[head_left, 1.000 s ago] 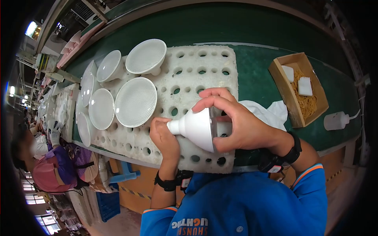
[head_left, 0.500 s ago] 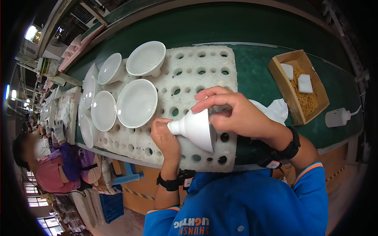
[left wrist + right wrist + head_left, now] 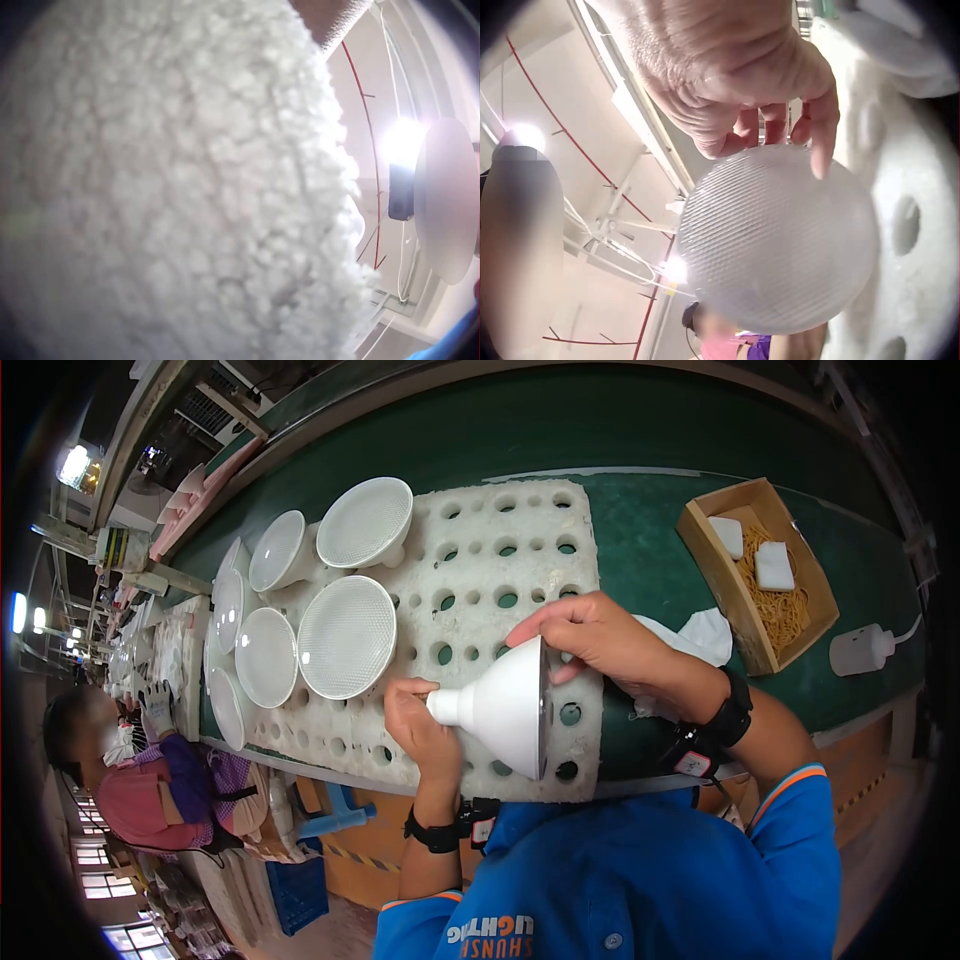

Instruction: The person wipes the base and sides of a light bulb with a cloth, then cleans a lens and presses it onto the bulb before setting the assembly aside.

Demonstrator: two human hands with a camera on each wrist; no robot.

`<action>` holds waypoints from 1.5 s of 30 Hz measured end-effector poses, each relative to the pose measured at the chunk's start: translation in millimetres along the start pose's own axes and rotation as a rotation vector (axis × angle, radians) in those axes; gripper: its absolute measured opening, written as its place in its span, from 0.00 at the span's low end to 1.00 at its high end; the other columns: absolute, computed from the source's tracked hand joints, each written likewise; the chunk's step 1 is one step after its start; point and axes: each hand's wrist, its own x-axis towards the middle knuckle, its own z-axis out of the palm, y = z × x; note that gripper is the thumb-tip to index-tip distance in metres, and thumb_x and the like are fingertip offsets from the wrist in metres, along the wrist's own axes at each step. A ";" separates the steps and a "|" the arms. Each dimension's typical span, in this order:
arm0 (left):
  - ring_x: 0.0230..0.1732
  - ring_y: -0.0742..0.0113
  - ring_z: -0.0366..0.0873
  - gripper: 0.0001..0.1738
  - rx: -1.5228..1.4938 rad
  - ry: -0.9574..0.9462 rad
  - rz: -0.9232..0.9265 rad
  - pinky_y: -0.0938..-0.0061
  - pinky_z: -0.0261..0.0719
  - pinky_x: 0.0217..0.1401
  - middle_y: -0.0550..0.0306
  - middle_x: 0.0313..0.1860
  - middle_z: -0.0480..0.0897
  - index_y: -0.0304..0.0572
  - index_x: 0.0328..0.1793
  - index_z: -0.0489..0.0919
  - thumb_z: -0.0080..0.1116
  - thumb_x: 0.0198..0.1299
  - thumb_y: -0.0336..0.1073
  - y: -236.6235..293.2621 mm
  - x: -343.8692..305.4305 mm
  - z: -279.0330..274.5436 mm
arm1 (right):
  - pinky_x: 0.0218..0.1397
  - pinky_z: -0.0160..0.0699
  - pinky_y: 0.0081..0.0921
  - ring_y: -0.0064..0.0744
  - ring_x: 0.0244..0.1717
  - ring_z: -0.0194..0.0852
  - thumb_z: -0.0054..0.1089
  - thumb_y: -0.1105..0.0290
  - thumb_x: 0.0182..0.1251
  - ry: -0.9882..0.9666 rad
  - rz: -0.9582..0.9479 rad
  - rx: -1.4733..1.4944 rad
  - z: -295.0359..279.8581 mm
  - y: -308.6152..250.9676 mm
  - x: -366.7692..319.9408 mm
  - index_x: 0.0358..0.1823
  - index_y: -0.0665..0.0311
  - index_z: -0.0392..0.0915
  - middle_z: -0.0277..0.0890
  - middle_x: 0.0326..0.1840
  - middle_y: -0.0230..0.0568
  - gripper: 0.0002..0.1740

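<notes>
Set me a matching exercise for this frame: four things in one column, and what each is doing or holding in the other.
Things:
1 left hand
2 right hand
3 wooden box
4 foam tray

States:
A holds yellow strands
B grips the narrow neck of the lamp
C holds the wide rim of that lamp
D carries other lamps at its left end

Pairs: 1-B, 2-C, 3-A, 4-D

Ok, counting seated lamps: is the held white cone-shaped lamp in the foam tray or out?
Out: white cone-shaped lamp held sideways over the holed foam tray by left hand and right hand.
</notes>
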 end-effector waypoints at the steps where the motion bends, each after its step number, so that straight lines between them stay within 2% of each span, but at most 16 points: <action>1: 0.27 0.75 0.67 0.24 0.029 0.012 0.043 0.79 0.66 0.32 0.58 0.25 0.72 0.34 0.33 0.70 0.33 0.73 0.47 0.5 -0.2 0.7 | 0.41 0.77 0.21 0.22 0.44 0.73 0.51 0.68 0.62 -0.004 0.016 0.060 0.6 9.0 0.4 0.50 0.65 0.81 0.77 0.46 0.38 0.18; 6: 0.27 0.74 0.67 0.25 0.198 0.140 0.213 0.79 0.66 0.33 0.58 0.27 0.72 0.36 0.35 0.69 0.31 0.73 0.50 -1.6 -2.0 4.0 | 0.52 0.78 0.27 0.27 0.56 0.70 0.48 0.75 0.62 -0.066 -0.038 0.072 5.6 8.9 -11.2 0.66 0.64 0.67 0.70 0.60 0.42 0.28; 7: 0.27 0.74 0.67 0.25 0.145 0.167 0.186 0.79 0.67 0.34 0.57 0.27 0.72 0.36 0.36 0.69 0.31 0.73 0.50 1.2 -1.2 6.2 | 0.62 0.73 0.31 0.33 0.65 0.61 0.57 0.75 0.55 -0.099 -0.220 -0.153 5.6 7.8 -15.2 0.74 0.61 0.54 0.60 0.68 0.45 0.42; 10: 0.29 0.74 0.67 0.25 0.030 0.215 0.124 0.78 0.67 0.35 0.57 0.28 0.72 0.36 0.38 0.69 0.31 0.73 0.51 8.2 -3.0 10.3 | 0.70 0.64 0.34 0.38 0.72 0.51 0.66 0.74 0.47 -0.129 -0.281 -0.266 15.3 -10.9 -32.3 0.77 0.58 0.45 0.50 0.73 0.47 0.54; 11: 0.30 0.74 0.67 0.25 0.020 0.210 0.122 0.78 0.67 0.36 0.57 0.29 0.71 0.36 0.39 0.69 0.32 0.73 0.51 5.5 -4.6 10.9 | 0.72 0.61 0.35 0.39 0.75 0.46 0.69 0.71 0.43 -0.136 -0.347 -0.444 15.2 -5.5 -28.9 0.78 0.57 0.39 0.40 0.77 0.47 0.60; 15: 0.31 0.73 0.67 0.25 0.140 0.160 0.106 0.76 0.67 0.37 0.57 0.29 0.71 0.35 0.39 0.69 0.33 0.72 0.52 13.0 -7.0 6.5 | 0.73 0.58 0.35 0.39 0.77 0.41 0.70 0.72 0.42 -0.153 -0.347 -0.391 16.2 -5.2 -29.3 0.77 0.58 0.40 0.35 0.79 0.46 0.61; 17: 0.31 0.72 0.67 0.25 0.128 0.139 -0.004 0.75 0.67 0.37 0.57 0.29 0.71 0.35 0.38 0.70 0.34 0.72 0.52 10.6 -3.7 1.7 | 0.74 0.58 0.36 0.39 0.78 0.39 0.70 0.73 0.42 -0.163 -0.398 -0.459 14.2 -0.7 -27.4 0.77 0.58 0.40 0.34 0.79 0.47 0.61; 20: 0.31 0.72 0.67 0.25 0.071 0.128 -0.067 0.75 0.67 0.37 0.57 0.29 0.71 0.35 0.37 0.70 0.35 0.72 0.52 4.1 -3.5 1.0 | 0.76 0.47 0.36 0.53 0.76 0.39 0.70 0.66 0.42 -0.129 -0.476 -0.478 17.3 4.8 -26.3 0.76 0.62 0.42 0.39 0.76 0.58 0.60; 23: 0.31 0.72 0.67 0.25 0.049 0.140 -0.062 0.75 0.66 0.37 0.57 0.29 0.71 0.35 0.36 0.70 0.35 0.72 0.51 -1.5 -4.8 -1.4 | 0.76 0.47 0.36 0.53 0.76 0.39 0.69 0.67 0.41 -0.139 -0.463 -0.459 17.8 3.6 -24.8 0.76 0.61 0.42 0.40 0.76 0.58 0.59; 26: 0.32 0.72 0.67 0.25 0.056 0.139 -0.067 0.75 0.66 0.37 0.58 0.29 0.71 0.35 0.36 0.70 0.36 0.72 0.51 0.7 -5.2 -0.9 | 0.75 0.48 0.35 0.51 0.76 0.40 0.68 0.67 0.41 -0.141 -0.482 -0.415 18.7 7.2 -22.4 0.76 0.61 0.42 0.40 0.76 0.57 0.59; 29: 0.32 0.72 0.66 0.25 0.032 0.130 -0.085 0.75 0.66 0.37 0.58 0.30 0.71 0.35 0.36 0.70 0.36 0.72 0.52 -0.1 -5.3 -1.1 | 0.74 0.58 0.38 0.39 0.78 0.37 0.67 0.76 0.40 -0.169 -0.374 -0.369 18.6 -1.5 -25.7 0.78 0.55 0.40 0.34 0.78 0.46 0.61; 32: 0.32 0.72 0.66 0.25 0.012 0.120 -0.088 0.76 0.66 0.37 0.58 0.30 0.70 0.34 0.36 0.70 0.36 0.72 0.51 -2.1 -3.9 -2.5 | 0.74 0.58 0.38 0.39 0.78 0.37 0.67 0.76 0.39 -0.200 -0.352 -0.278 17.5 -0.4 -22.1 0.78 0.56 0.40 0.34 0.78 0.46 0.61; 35: 0.32 0.73 0.67 0.24 0.003 0.110 -0.085 0.76 0.66 0.37 0.58 0.30 0.70 0.34 0.36 0.69 0.36 0.72 0.50 -0.5 -2.8 -1.5 | 0.74 0.50 0.33 0.50 0.75 0.43 0.68 0.69 0.40 -0.154 -0.445 -0.363 19.4 5.1 -21.9 0.76 0.62 0.44 0.39 0.76 0.56 0.59; 38: 0.32 0.73 0.67 0.23 0.009 0.111 -0.078 0.77 0.67 0.38 0.58 0.30 0.70 0.34 0.37 0.69 0.37 0.72 0.49 6.1 -2.4 0.4 | 0.75 0.49 0.33 0.49 0.75 0.44 0.68 0.68 0.39 -0.130 -0.446 -0.425 19.4 4.2 -23.1 0.76 0.62 0.44 0.41 0.75 0.55 0.59; 41: 0.32 0.73 0.66 0.23 0.017 0.119 -0.076 0.76 0.67 0.37 0.58 0.30 0.70 0.34 0.36 0.69 0.36 0.72 0.49 4.6 -2.4 0.6 | 0.74 0.59 0.41 0.39 0.78 0.37 0.67 0.77 0.39 -0.152 -0.373 -0.382 20.7 0.1 -23.8 0.77 0.54 0.42 0.34 0.78 0.43 0.61; 45: 0.31 0.73 0.66 0.24 0.099 0.130 -0.018 0.76 0.66 0.36 0.58 0.29 0.70 0.34 0.35 0.69 0.35 0.71 0.49 6.4 -3.8 -0.6 | 0.72 0.63 0.41 0.38 0.77 0.42 0.67 0.78 0.38 -0.148 -0.346 -0.300 23.0 -4.6 -28.1 0.76 0.54 0.47 0.38 0.77 0.42 0.58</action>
